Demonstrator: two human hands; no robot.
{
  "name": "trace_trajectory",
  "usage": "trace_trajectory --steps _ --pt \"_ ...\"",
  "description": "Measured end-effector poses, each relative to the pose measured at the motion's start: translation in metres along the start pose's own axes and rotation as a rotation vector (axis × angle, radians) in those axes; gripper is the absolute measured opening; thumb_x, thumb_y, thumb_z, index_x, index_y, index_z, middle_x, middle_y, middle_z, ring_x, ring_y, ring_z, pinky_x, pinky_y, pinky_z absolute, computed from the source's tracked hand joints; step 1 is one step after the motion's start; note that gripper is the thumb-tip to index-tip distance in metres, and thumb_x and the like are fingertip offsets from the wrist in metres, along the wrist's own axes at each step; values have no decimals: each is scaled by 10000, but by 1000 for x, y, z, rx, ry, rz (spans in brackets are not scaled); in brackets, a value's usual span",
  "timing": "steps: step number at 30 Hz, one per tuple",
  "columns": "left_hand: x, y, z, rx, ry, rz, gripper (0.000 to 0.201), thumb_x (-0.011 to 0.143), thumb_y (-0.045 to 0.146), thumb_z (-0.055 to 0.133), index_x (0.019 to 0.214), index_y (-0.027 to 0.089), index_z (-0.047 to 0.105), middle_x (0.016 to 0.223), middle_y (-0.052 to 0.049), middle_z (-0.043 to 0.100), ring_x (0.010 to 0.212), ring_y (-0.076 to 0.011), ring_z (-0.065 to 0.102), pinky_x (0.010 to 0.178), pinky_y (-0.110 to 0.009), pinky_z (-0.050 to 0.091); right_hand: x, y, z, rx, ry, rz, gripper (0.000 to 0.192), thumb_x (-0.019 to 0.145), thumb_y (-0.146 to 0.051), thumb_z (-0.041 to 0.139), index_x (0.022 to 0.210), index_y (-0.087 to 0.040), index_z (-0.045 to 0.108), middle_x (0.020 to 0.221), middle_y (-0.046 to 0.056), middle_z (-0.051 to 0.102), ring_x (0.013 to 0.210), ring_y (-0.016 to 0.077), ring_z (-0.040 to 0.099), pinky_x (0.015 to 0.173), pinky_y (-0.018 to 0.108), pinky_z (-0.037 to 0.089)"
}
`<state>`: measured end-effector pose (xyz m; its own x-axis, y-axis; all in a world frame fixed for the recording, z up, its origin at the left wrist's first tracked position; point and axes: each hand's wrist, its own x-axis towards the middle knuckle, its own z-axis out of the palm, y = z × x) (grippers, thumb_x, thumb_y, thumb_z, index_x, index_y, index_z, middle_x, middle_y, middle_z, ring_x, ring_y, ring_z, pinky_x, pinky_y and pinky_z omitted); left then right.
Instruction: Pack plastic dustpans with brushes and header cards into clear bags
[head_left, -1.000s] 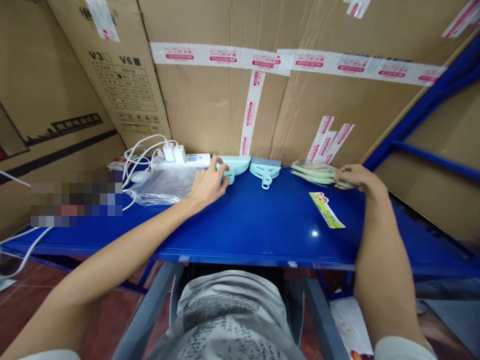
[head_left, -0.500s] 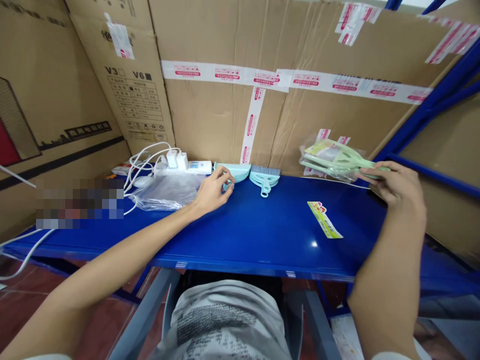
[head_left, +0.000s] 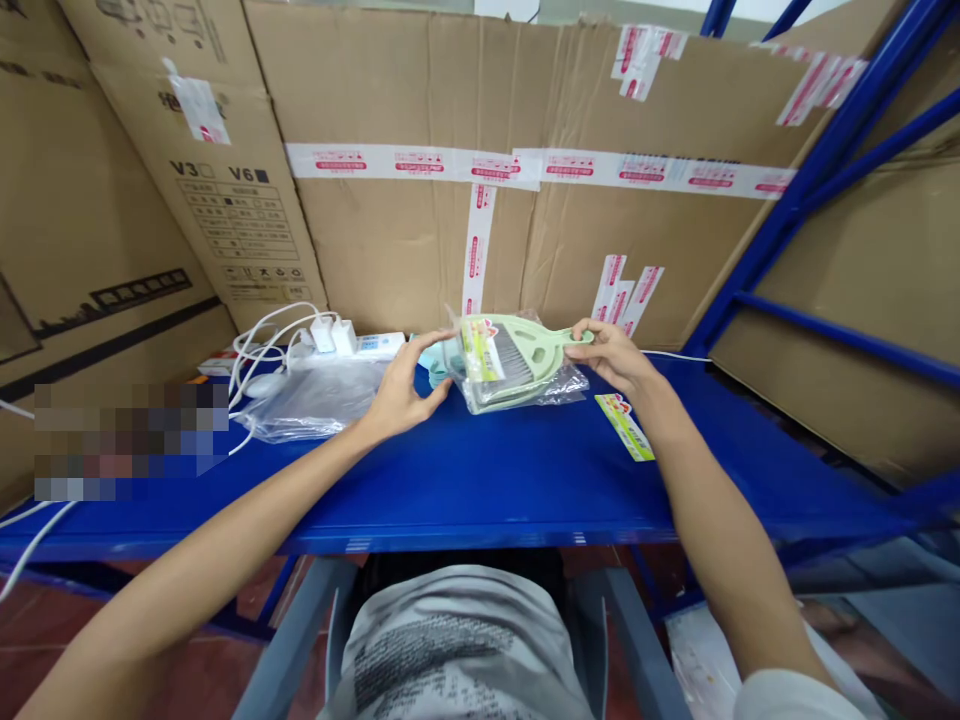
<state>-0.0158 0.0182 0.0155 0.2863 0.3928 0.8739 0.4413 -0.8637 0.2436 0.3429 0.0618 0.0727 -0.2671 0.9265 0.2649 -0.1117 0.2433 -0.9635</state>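
The right hand (head_left: 611,357) pinches the handle of a pale green plastic dustpan-and-brush set in a clear bag (head_left: 514,362), holding it just above the blue metal shelf (head_left: 525,470). The left hand (head_left: 405,390), fingers spread, touches the bag's other end.

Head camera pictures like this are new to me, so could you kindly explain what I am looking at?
The camera sits on a person's head, looking down at their own bare arms. The right hand holds a green dustpan set in a clear bag by its handle; the left hand touches the bag's other end. On the blue shelf lie a power strip with white chargers and cables, an empty plastic bag and a paper label. Cardboard boxes stand behind.
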Motion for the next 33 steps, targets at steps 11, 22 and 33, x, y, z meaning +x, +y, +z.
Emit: trace_trajectory --steps 11,22,33 --pt "-1 2 -4 160 -134 60 192 897 133 582 924 233 744 1113 -83 686 1068 -267 633 966 -496 493 3 18 -4 -17 -120 118 473 543 -256 1037 757 -194 619 778 -5 728 700 138 717 689 268 649" --pt "-8 1 2 150 -454 243 175 933 189 670 1081 234 753 1262 -123 632 1185 -296 613 1015 -511 514 5 35 -22 -122 -288 269 461 523 -244 1035 750 -167 642 704 -9 699 664 163 727 688 308 657" --pt "-12 -1 1 120 -566 200 363 940 257 680 1298 225 734 1231 -119 660 1157 -281 638 1045 -496 530 10 42 -25 -346 -452 365 432 579 -323 1015 823 -155 699 863 17 739 756 132 683 714 254 561"
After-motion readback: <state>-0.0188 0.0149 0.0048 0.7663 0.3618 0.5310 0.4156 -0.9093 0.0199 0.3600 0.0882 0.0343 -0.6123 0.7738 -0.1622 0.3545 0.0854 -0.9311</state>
